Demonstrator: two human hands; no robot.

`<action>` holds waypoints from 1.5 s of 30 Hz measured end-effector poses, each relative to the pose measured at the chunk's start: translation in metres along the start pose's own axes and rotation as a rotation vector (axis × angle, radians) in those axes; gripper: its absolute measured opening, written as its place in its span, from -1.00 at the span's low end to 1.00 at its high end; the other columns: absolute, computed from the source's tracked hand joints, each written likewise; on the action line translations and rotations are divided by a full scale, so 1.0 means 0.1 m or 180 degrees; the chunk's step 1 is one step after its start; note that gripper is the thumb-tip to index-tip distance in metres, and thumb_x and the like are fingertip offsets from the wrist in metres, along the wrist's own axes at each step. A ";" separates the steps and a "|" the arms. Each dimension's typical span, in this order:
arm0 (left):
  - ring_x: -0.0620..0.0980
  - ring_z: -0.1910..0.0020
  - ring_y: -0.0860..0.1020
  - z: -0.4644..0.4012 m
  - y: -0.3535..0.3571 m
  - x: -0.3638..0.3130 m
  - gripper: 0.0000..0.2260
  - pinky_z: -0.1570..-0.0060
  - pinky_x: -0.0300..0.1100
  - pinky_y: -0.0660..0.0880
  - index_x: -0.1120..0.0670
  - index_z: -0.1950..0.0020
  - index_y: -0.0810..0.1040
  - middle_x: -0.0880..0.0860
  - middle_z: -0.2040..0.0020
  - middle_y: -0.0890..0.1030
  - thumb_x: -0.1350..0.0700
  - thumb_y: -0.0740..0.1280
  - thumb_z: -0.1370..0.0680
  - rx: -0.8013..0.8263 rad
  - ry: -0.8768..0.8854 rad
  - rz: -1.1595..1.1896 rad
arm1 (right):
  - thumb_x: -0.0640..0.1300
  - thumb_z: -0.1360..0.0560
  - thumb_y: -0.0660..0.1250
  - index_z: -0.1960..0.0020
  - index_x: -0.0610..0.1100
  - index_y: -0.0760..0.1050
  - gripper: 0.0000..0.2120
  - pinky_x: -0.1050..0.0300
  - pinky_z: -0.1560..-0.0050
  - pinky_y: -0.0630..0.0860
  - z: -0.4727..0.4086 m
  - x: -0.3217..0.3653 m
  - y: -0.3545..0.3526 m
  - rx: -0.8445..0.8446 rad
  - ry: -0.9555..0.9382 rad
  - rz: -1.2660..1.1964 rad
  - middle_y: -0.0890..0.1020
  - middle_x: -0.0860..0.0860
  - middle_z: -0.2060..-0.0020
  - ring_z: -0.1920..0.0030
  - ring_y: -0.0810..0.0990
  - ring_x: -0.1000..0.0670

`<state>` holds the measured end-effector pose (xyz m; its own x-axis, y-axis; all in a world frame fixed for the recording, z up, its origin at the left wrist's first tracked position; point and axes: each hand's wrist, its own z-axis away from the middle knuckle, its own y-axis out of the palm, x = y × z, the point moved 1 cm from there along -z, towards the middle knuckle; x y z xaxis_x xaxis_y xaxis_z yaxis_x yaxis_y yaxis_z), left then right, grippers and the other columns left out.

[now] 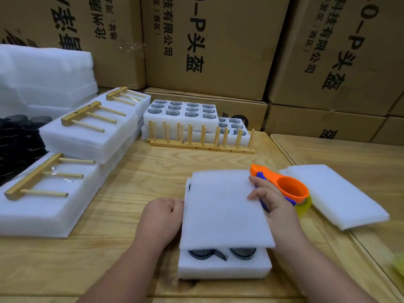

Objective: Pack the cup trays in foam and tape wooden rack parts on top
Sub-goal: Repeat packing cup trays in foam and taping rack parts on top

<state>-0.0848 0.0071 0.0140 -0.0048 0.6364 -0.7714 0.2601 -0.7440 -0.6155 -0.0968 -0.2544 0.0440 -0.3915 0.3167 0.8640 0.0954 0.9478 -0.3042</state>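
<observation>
A white foam cup tray (224,268) lies on the wooden table in front of me, dark cups showing in its near holes. A white foam sheet (223,211) covers most of its top. My left hand (160,217), fingers curled, presses against the left edge of the tray and sheet. My right hand (273,200) grips the blue handle of an orange tape dispenser (286,185) at the sheet's right edge, with yellowish tape on its roll. Wooden rack parts (201,138) with upright pegs stand further back.
Packed foam bundles with taped wooden racks (87,127) are stacked at the left. Two more cup trays (181,111) sit behind the standing racks. Spare foam sheets (336,193) lie at the right. Cardboard boxes (218,40) wall the back; black items (17,138) pile at far left.
</observation>
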 end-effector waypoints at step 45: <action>0.00 0.25 0.41 0.11 -0.03 0.03 -0.60 0.24 -0.14 0.30 0.11 0.34 0.36 -0.03 0.35 0.39 -0.16 0.09 -0.53 -0.0167 0.1363 0.0215 | -0.13 -0.53 0.38 0.15 -0.06 0.66 -0.88 0.09 0.18 0.50 0.11 -0.31 0.01 -0.0608 0.0915 -0.0739 0.71 -0.04 0.23 0.24 0.59 0.09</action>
<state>-0.0959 0.0089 0.0121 0.4119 0.6220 -0.6660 0.2950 -0.7825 -0.5484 -0.0947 -0.2637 0.0121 -0.1536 0.0653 0.9860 0.2133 0.9765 -0.0315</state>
